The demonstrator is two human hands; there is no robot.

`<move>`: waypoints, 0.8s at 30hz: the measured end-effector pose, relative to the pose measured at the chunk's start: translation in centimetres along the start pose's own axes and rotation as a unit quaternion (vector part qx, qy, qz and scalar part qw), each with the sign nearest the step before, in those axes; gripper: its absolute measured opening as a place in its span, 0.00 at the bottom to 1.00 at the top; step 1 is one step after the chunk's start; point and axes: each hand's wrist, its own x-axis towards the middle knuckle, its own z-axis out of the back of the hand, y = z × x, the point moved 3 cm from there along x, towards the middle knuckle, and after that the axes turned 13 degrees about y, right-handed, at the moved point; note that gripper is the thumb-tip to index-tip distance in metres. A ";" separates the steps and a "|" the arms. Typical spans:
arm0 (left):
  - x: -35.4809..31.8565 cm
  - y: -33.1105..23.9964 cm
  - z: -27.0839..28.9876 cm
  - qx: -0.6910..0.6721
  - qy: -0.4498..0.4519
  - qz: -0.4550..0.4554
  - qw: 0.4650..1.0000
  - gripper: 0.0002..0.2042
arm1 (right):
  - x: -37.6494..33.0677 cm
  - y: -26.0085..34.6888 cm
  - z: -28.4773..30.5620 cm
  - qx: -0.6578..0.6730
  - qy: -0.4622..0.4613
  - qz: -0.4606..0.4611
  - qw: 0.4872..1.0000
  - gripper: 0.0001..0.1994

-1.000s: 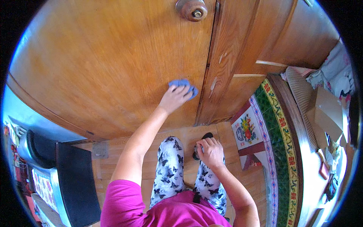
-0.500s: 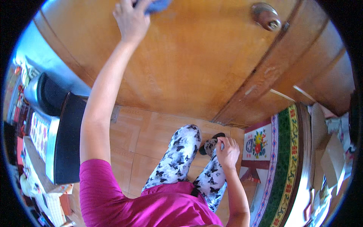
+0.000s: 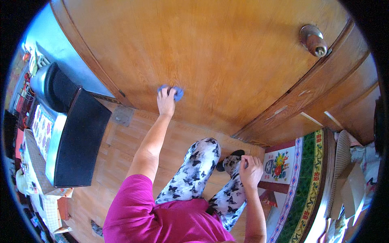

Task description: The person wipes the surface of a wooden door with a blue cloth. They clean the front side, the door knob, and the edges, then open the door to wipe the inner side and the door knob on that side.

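My left hand (image 3: 166, 104) grips a crumpled blue cloth (image 3: 178, 94) and presses it on the lower part of a brown wooden door (image 3: 219, 52). The left arm stretches forward, fingers bent over the cloth. Near my right knee, my right hand (image 3: 251, 173) is curled closed. Something small and dark shows by its thumb, too little of it to name. A round door knob (image 3: 314, 42) sits high on the door's right side, away from both hands.
A black-sided cabinet (image 3: 83, 141) stands at the left, with a black rounded bin-like object (image 3: 56, 87) behind it. At the right is a tiled counter (image 3: 310, 178) with a flowered panel. Tan tiles (image 3: 137, 133) cover the floor. An open cardboard box (image 3: 350, 186) rests far right.
My left hand has come down the door with the blue cloth, from the top of the view to its lower part. My right hand stays near the knee. The view has shifted slightly.
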 end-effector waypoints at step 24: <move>-0.2 -5.0 -3.7 -0.166 -0.184 -0.002 0.969 0.23 | 0.8 -0.6 -0.6 -0.015 0.071 -0.067 0.995 0.04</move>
